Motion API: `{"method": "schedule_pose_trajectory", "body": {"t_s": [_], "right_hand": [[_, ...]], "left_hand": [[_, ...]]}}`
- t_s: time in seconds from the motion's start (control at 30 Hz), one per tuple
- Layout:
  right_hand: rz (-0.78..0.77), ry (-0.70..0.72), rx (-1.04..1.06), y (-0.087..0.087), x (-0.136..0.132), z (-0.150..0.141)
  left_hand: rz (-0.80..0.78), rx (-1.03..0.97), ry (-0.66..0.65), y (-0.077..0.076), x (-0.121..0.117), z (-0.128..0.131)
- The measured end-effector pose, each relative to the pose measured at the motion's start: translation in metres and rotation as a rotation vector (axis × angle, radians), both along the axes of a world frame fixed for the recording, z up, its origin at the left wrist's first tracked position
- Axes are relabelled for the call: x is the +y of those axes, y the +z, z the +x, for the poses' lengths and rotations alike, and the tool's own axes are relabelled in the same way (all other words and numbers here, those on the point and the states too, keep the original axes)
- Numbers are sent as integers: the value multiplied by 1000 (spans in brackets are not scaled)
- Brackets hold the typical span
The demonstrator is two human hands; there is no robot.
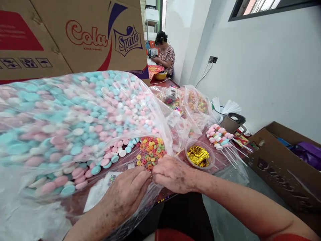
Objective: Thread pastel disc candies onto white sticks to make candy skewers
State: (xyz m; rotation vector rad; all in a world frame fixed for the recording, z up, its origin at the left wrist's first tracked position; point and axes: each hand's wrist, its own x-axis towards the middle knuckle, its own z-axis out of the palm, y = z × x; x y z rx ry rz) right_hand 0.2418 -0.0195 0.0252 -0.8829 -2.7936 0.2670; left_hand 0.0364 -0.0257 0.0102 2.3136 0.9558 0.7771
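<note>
My left hand [127, 189] and my right hand [173, 174] meet at the table's near edge, fingers closed and fingertips together. Whatever they pinch is too small and hidden to make out. Just beyond them lies a pile of colourful ring candies [150, 152]. To the left, a large clear plastic bag [160, 117] holds pink, white and blue round marshmallows [97, 129], some spilling from its near side. Gold twist ties [198, 155] fill a round clear tub [212, 160] beside my right hand. White printed packets [100, 187] lie partly beneath my left forearm.
Marshmallow skewers [218, 136] lie at the right, near a grey mug [232, 122] and white sticks [230, 107]. Bags of ring candies [197, 102] rest farther back. A tall carton [82, 63] stands behind; an open carton [276, 174] is at right. Another person [167, 57] sits beyond.
</note>
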Motion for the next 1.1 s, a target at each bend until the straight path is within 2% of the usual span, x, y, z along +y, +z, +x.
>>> {"method": "schedule_pose_trajectory", "body": {"t_s": [0.03,0.1,0.13,0.17,0.23,0.33,0.47,0.57,0.7,0.83,0.9,1.0,1.03,1.1], "right_hand": [[-45,-58,56,2,2,8],[-80,-302,98,5,7,33],[-53,-456,40,6,10,49],[-2,-582,-106,7,12,66],[23,-682,-214,2,13,98],[14,-725,-346,-14,9,127],[25,-721,-443,-31,3,129],[42,-711,-462,-29,3,124],[54,-718,-455,-18,4,128],[57,-732,-420,-11,3,135],[80,-732,-316,-7,2,129],[71,-685,180,-3,1,99],[34,-655,379,-2,1,84],[-108,-569,614,-1,2,51]], "left_hand": [[37,-2,6,-1,0,-1],[-13,-15,80,-1,2,-4],[-86,-41,138,0,3,-6],[-174,-85,197,2,5,-8],[-353,-203,296,6,8,-11],[-553,-338,368,10,11,-9],[-637,-400,404,12,12,-2],[-671,-415,418,12,13,-2],[-791,-402,474,9,16,-8],[-887,-524,428,2,18,-13],[-916,-601,383,1,16,-11],[-1006,-768,262,5,10,0],[-1042,-819,214,7,8,6],[-1108,-861,134,10,4,16]]}}
